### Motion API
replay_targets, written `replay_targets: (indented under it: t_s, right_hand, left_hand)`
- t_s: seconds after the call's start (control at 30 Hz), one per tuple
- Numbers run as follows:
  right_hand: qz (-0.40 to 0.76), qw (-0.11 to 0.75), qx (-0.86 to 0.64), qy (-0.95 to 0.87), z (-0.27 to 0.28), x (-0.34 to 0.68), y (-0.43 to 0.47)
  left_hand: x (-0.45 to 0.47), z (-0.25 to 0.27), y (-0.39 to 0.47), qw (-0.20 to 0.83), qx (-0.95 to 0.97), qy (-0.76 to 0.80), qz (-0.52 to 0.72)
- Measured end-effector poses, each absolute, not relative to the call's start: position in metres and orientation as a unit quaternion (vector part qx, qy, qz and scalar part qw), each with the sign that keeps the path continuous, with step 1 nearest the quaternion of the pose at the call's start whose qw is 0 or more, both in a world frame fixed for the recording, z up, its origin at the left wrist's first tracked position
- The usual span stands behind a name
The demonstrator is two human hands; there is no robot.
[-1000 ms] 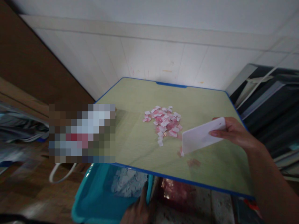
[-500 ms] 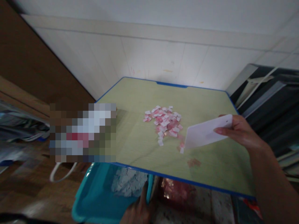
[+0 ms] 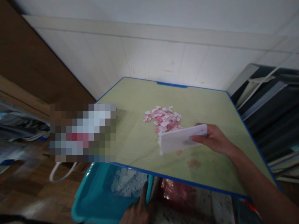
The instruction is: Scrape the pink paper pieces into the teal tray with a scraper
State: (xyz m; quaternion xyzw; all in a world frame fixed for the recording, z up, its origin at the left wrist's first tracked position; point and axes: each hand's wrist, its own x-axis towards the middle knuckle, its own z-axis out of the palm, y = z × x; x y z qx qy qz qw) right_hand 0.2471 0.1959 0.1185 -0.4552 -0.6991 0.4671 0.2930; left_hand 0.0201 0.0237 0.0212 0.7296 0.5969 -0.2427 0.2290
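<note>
My right hand (image 3: 211, 138) is closed on one end of a flat white scraper (image 3: 181, 140) with a small hole in its corner. The scraper is tilted on edge over the green board (image 3: 130, 96), its far end at the near side of a pile of small pink and white paper-like pieces (image 3: 167, 118). Part of the pile's lower edge is hidden behind it. Below the board's near edge, my left hand (image 3: 137, 210) grips the right rim of a teal basin (image 3: 93, 199), forefinger along the rim. Small white pieces (image 3: 129, 183) lie in the basin.
A blue edge (image 3: 187, 182) rims the board, which stands against a white wall (image 3: 149, 56). Dark flat panels (image 3: 275, 102) lean on the right. Under the board's front edge sits a shiny red plastic bag (image 3: 175, 191). A blurred-out patch (image 3: 86, 133) covers the board's left side.
My right hand has moved the scraper left and slightly toward me, up to the pile. A few stray pieces near it have shifted left. My left hand and the basin stay put.
</note>
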Motion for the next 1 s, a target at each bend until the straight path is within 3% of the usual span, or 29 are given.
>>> replay_targets:
  t_s: [0.13,0.47,0.7,1.0]
  right_hand:
    - [0.428,0.386,-0.496,-0.649,0.123,0.265,0.201]
    - [0.436,0.311,-0.52,-0.665,0.136,0.304,0.203]
    - [0.425,0.288,-0.517,-0.684,0.131,0.3,0.207]
    - [0.452,0.254,-0.525,-0.674,0.145,0.306,0.199]
  left_hand:
    - [0.02,0.019,0.022,0.209,0.737,0.596,-0.239]
    - [0.016,0.018,0.018,0.173,0.762,0.592,-0.197]
    - [0.016,0.022,0.019,0.216,0.747,0.602,-0.178]
    - [0.021,0.021,0.021,0.212,0.733,0.605,-0.227]
